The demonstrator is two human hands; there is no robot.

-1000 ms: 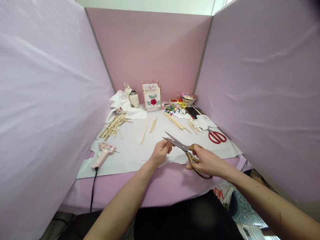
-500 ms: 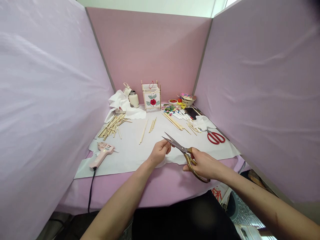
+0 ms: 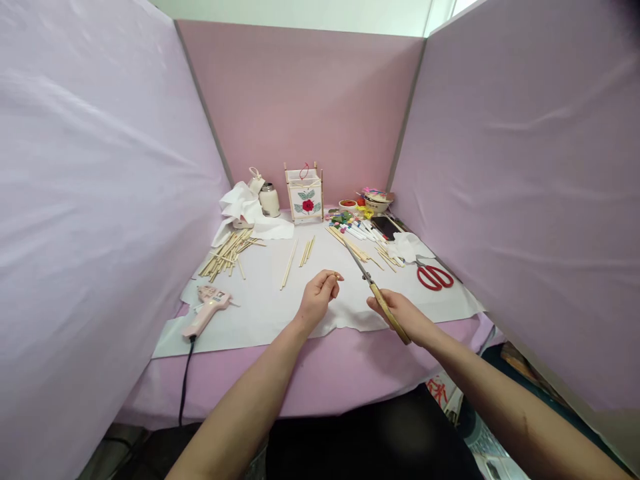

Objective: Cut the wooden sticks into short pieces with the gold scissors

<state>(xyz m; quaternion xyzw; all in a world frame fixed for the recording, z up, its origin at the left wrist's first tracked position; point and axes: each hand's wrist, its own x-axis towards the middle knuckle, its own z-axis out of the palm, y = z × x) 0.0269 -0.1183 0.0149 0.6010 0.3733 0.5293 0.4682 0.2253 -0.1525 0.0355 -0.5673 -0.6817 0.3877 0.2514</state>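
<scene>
My right hand (image 3: 400, 313) grips scissors (image 3: 373, 283) with brass-coloured handles. The scissors are turned edge-on, and their blades point away from me toward the stick bundle. To the left, my left hand (image 3: 320, 295) is closed in a pinch above the white sheet (image 3: 260, 307). Something small and pale may show at its fingertips, too small to name. Beyond the hands lie a few short sticks (image 3: 307, 251), a longer pair of sticks (image 3: 289, 265) and a bundle of thin wooden sticks (image 3: 353, 245).
A pink glue gun (image 3: 207, 311) with a black cord lies at left, below a stick pile (image 3: 227, 255). A rose-decorated lantern (image 3: 307, 200) and a jar (image 3: 269, 200) stand behind. Red-handled scissors (image 3: 434, 277), a phone (image 3: 384, 227) and markers (image 3: 363, 231) are at right. Fabric walls enclose the table.
The scissors have moved away from my left hand and swung from pointing left to pointing forward, turning edge-on. My left hand has risen slightly, its fingers curled in more.
</scene>
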